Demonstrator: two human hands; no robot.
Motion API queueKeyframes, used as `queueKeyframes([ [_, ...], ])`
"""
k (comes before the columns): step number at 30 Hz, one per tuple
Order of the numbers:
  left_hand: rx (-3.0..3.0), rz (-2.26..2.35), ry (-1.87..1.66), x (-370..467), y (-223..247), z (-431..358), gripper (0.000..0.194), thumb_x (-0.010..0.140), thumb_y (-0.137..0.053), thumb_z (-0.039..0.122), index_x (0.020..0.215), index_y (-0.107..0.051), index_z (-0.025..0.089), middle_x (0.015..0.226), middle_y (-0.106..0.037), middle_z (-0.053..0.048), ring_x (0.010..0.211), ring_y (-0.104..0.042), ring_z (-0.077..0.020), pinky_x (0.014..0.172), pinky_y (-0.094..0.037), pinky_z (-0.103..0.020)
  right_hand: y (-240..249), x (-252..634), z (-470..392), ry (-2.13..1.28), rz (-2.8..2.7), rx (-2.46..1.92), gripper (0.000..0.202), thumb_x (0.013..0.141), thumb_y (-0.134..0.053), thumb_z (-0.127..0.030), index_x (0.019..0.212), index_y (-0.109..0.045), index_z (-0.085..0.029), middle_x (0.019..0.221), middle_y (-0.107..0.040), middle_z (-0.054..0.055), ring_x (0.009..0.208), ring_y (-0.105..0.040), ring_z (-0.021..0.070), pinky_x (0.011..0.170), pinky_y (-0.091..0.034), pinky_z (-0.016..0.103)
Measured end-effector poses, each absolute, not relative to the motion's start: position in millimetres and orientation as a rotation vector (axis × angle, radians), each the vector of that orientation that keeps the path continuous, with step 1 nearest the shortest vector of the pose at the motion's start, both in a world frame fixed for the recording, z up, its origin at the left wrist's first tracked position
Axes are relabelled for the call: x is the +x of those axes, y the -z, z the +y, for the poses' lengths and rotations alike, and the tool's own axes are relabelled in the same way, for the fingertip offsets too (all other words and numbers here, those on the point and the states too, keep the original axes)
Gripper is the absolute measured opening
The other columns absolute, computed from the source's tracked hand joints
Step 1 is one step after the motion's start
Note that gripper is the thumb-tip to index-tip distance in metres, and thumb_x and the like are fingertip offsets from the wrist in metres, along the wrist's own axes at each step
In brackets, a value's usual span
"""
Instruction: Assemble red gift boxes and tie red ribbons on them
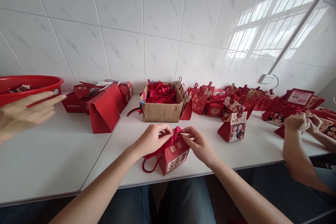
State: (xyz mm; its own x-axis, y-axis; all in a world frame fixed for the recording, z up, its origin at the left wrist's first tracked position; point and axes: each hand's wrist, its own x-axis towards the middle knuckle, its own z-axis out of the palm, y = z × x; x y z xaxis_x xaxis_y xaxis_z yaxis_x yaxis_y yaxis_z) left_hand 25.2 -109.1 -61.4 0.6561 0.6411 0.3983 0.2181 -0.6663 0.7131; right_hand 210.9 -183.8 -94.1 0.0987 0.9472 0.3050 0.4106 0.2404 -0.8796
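Observation:
A red gift box (170, 154) with pale lettering stands near the table's front edge, in front of my body. On its top sits a red ribbon bow (177, 131). My left hand (153, 139) pinches the ribbon at the bow's left side, thumb against fingertips. From the right, my right hand (201, 144) has thumb and fingers closed at the bow's other side, by the box's top edge; the bit of ribbon between them is mostly hidden. A dark red cord handle (151, 170) hangs off the box's left side onto the table.
Beyond the box stands a cardboard box (162, 112) of red ribbons. Several red gift boxes (199, 101) line the wall, one (233, 127) nearer. Left are red boxes (106, 108), a red basin (39, 80) and another person's hand (28, 112); right, a co-worker's hands (301, 122).

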Motion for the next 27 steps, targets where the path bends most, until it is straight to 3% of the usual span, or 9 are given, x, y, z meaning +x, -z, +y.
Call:
queueKeyframes([
  [2,2.267,0.648,-0.832,24,56,-111,0.013,0.083,-0.055,0.019,0.079,-0.067,0.020,0.079,-0.073,-0.001,0.073,-0.068,-0.0170,0.066,-0.053,-0.025,93,214,-182,-0.600,-1.561,-1.346,0.020,0.084,-0.056,-0.032,0.099,-0.060,-0.021,0.102,-0.070,0.006,0.078,-0.062,0.0168,0.061,-0.048,0.027],
  [6,2.342,0.644,-0.796,24,50,-111,0.011,0.082,-0.056,0.019,0.079,-0.067,0.021,0.078,-0.072,0.000,0.071,-0.066,-0.0167,0.065,-0.051,-0.025,83,219,-183,-0.479,-1.683,-1.361,0.017,0.080,-0.060,-0.019,0.096,-0.062,-0.023,0.086,-0.069,0.002,0.077,-0.061,0.0172,0.067,-0.045,0.030],
  [9,2.387,0.644,-0.801,24,49,-111,0.013,0.083,-0.056,0.019,0.082,-0.069,0.022,0.083,-0.073,-0.001,0.076,-0.066,-0.0184,0.068,-0.050,-0.027,73,222,-186,-0.306,-1.827,-1.381,0.015,0.082,-0.060,-0.017,0.095,-0.064,-0.024,0.080,-0.067,0.002,0.077,-0.059,0.0185,0.071,-0.045,0.032],
  [14,2.421,0.638,-0.816,24,51,-110,0.014,0.085,-0.055,0.021,0.084,-0.069,0.023,0.084,-0.073,-0.002,0.078,-0.066,-0.0194,0.069,-0.050,-0.028,61,227,-194,0.258,-2.122,-1.395,0.012,0.086,-0.057,-0.013,0.086,-0.067,-0.022,0.075,-0.065,0.005,0.076,-0.054,0.0199,0.071,-0.039,0.033],
  [17,2.430,0.642,-0.806,23,51,-110,0.015,0.085,-0.054,0.019,0.084,-0.068,0.023,0.086,-0.073,-0.002,0.078,-0.067,-0.0192,0.070,-0.051,-0.028,56,228,-202,0.387,-2.301,-1.366,0.017,0.085,-0.054,-0.009,0.080,-0.065,-0.021,0.074,-0.064,0.005,0.073,-0.052,0.0190,0.069,-0.037,0.033],
  [20,2.446,0.648,-0.784,23,50,-110,0.016,0.085,-0.053,0.018,0.085,-0.068,0.023,0.087,-0.073,-0.001,0.080,-0.067,-0.0191,0.071,-0.051,-0.028,52,226,-209,0.219,-2.357,-1.295,0.015,0.077,-0.057,-0.008,0.080,-0.064,-0.021,0.076,-0.063,0.004,0.073,-0.052,0.0185,0.071,-0.040,0.034],
  [23,2.466,0.653,-0.753,24,47,-109,0.016,0.085,-0.054,0.018,0.087,-0.069,0.024,0.086,-0.072,0.000,0.081,-0.067,-0.0193,0.071,-0.050,-0.027,52,226,-201,-0.117,-2.086,-1.266,0.012,0.082,-0.057,-0.018,0.092,-0.064,-0.021,0.092,-0.064,0.006,0.079,-0.058,0.0183,0.072,-0.047,0.033],
  [27,2.505,0.650,-0.711,25,41,-109,0.016,0.083,-0.055,0.018,0.081,-0.070,0.023,0.082,-0.072,0.000,0.075,-0.066,-0.0188,0.067,-0.049,-0.026,61,226,-170,-0.549,-1.776,-1.296,0.036,0.088,-0.057,-0.041,0.116,-0.056,-0.019,0.113,-0.063,0.011,0.082,-0.064,0.0175,0.069,-0.053,0.031],
])
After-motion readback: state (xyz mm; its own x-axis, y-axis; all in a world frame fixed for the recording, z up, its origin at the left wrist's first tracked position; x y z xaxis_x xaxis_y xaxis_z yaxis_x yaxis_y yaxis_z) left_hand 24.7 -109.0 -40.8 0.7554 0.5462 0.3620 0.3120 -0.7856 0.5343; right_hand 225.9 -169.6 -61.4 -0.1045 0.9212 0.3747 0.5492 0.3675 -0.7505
